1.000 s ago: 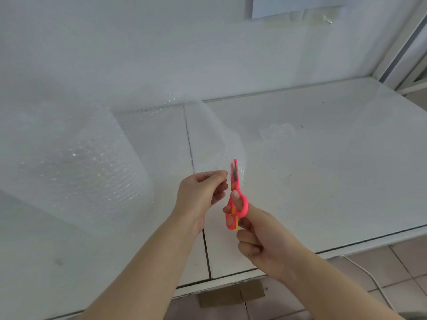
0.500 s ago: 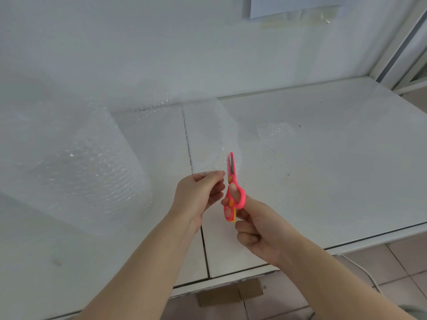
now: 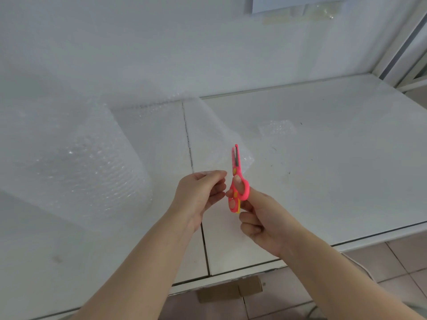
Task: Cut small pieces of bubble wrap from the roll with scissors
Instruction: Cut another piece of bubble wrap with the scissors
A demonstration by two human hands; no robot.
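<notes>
Scissors (image 3: 236,166) blades now nearly closed, further up into the bubble wrap sheet (image 3: 215,139).

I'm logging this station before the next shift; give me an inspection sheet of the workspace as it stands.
Surface: white table, two panels with a seam between them, a few dark specks.
Job's things: bubble wrap roll at left, its sheet drawn out toward the hands; pink scissors, blades nearly closed, pointing away; one cut piece lying on the table.
Clutter: cardboard on the floor under the table edge.
Grippers: left hand pinches the sheet's near edge; right hand holds the scissors.
Cables: white cable on the floor at right.
Surroundings: white wall with a taped paper; tiled floor.
</notes>
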